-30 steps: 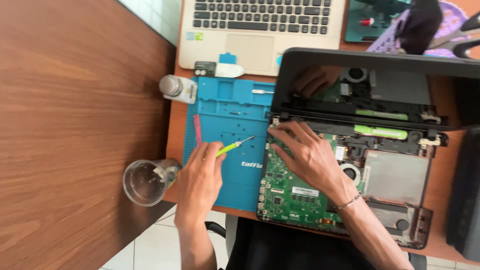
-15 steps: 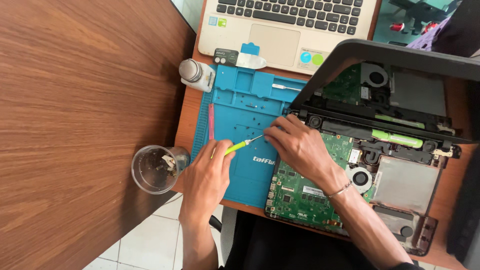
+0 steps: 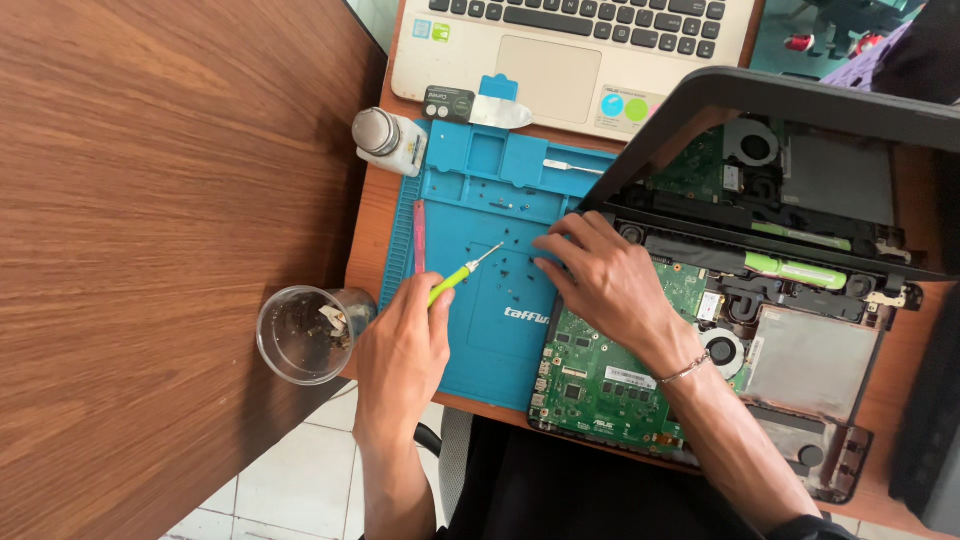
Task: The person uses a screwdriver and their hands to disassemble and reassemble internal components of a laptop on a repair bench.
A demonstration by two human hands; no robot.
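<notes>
Looking down, we see:
Left hand (image 3: pixel 402 352): closed around a green-handled screwdriver (image 3: pixel 462 273), tip over the blue repair mat (image 3: pixel 480 200).
Right hand (image 3: pixel 600 280): fingers spread flat, holding nothing, on the opened laptop (image 3: pixel 700 390) at the counter's near edge.
Handling: screwdriver light, stiff, slim; we judge the handle best.
Stickers: round blue and green ones on the cream laptop (image 3: pixel 560 70).

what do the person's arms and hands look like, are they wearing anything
Both forearms are bare, with no sleeves and no gloves in view. The left hand wears nothing that shows: no ring, watch or band. The right hand has a thin silver-coloured bracelet around its wrist. No rings show on the fingers of either hand.
</notes>
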